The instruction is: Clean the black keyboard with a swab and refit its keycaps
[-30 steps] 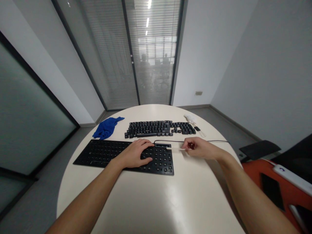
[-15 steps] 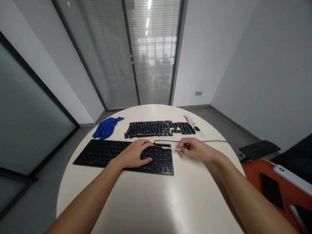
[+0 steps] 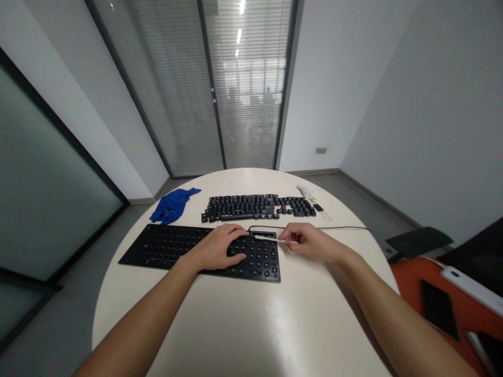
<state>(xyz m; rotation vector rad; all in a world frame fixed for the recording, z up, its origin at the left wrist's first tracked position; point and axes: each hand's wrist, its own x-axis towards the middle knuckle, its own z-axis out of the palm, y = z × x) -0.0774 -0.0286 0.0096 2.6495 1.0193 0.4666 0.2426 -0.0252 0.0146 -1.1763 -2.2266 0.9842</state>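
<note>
Right hand point(image 3: 302, 241), pinching a swab point(image 3: 264, 238), is noted just off the right edge of the keyboard point(image 3: 165, 246), which lies lengthwise inward from near the left edge of the worktop point(image 3: 220, 324), the swab pointing left along that length, its tip nearer the left hand point(image 3: 217, 248), spread on the keyboard.

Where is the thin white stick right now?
In the head view, just right of centre: the right hand holds the thin white stick, which points left over the far right corner of the black keyboard base.
</note>
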